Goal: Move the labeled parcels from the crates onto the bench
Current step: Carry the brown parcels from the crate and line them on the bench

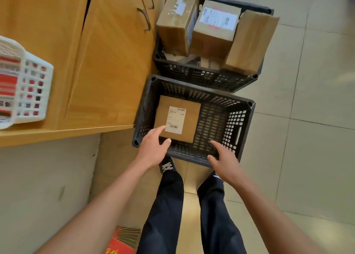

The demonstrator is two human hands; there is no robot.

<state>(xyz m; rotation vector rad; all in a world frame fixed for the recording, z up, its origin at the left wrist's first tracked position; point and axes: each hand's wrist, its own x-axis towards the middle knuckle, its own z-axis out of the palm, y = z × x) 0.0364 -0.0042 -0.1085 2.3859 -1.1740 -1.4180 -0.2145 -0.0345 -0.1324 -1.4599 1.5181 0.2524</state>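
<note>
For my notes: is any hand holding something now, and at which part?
Nothing is held. The left hand reaches to the parcel at its near left corner; the right hand is open.

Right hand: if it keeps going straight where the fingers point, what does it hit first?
Probably the near crate itself. The right hand is open above the crate's near rim, fingers pointing into the bare half beside the parcel, so likely the slotted floor, not the parcel. Depth is unclear from one view.

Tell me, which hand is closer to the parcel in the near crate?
Left. The left hand reaches the parcel at its near left corner, fingers over its edge. The right hand hovers open over the crate rim, off to the parcel's right, apart from it.
</note>
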